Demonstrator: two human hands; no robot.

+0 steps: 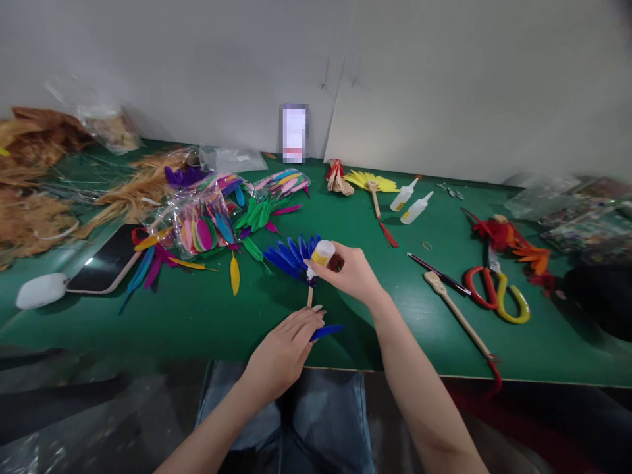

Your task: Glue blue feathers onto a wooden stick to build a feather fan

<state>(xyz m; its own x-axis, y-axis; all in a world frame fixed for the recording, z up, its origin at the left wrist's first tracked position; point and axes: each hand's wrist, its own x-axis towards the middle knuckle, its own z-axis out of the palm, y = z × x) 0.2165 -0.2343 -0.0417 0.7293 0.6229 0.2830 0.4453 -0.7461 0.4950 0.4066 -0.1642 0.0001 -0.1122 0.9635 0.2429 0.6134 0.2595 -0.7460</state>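
My right hand (pixel 351 271) grips a small white glue bottle (pixel 318 258) with a yellow label, its tip pointing down at the base of a fan of blue feathers (pixel 290 255) on a wooden stick (pixel 310 297). My left hand (pixel 285 349) rests near the table's front edge, fingers closed over a single blue feather (pixel 326 331), just below the stick's lower end. Both lie on the green table (pixel 207 316).
Bags of coloured feathers (pixel 207 224) and loose feathers lie to the left, with a phone (pixel 106 258) and a white object (pixel 40 289). A yellow feather fan (pixel 372 184), two glue bottles (pixel 411 203), scissors (pixel 494 289) and a wooden stick (pixel 457 309) lie to the right.
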